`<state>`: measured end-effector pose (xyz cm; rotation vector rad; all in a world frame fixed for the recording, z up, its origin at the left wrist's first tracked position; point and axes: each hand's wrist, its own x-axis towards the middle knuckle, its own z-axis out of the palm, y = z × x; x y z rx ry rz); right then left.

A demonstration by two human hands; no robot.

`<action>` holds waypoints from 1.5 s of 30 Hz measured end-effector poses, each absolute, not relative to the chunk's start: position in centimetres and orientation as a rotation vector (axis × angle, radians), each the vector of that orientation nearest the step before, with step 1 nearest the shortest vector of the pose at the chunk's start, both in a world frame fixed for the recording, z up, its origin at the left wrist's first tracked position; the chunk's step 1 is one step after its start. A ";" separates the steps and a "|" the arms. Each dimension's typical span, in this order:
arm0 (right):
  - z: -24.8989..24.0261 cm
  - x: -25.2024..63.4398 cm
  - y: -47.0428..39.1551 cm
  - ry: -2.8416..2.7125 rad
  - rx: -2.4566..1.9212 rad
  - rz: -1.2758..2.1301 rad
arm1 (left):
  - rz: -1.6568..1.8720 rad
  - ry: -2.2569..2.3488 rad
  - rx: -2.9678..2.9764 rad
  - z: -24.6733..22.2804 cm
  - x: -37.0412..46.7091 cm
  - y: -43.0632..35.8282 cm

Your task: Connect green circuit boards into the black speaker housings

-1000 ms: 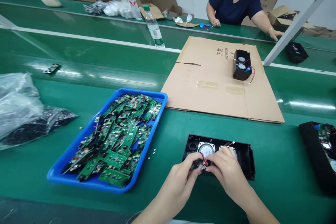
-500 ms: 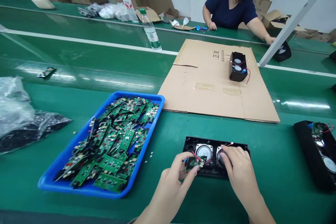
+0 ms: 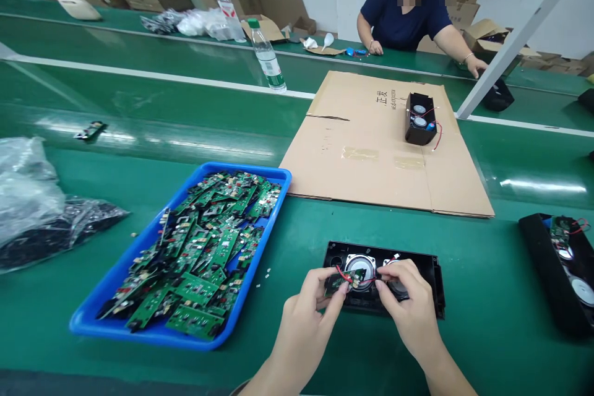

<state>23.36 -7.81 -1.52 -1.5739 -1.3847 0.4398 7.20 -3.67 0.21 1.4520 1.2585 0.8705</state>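
Circuit board [image 3: 331, 285] held above black speaker housing [image 3: 435, 288]
Left hand [image 3: 312, 306] pinches the circuit board; right hand [image 3: 408, 297] pinches a thin red wire [image 3: 343, 275].

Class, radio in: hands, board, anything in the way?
Left hand holding board. Right hand pinching wire. Board over case. Tray off left, not blocking.

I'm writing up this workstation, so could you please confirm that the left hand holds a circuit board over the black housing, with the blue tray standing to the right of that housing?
Not quite: the head view shows the blue tray standing to the left of the black housing. The left hand does hold a circuit board over it.
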 end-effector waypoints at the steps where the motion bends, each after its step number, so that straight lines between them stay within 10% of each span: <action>1: -1.5 23.4 -7.9 -1.343 -1.601 0.406 | 0.881 1.259 1.456 0.1 7.2 -3.7; 18: -1.3 25.7 -7.7 -1.554 -1.442 0.834 | 0.898 1.290 1.561 0.0 7.3 -3.9; 45: -2.4 22.9 -8.2 -2.010 -1.454 0.036 | 0.766 1.291 1.839 -0.6 8.2 -4.2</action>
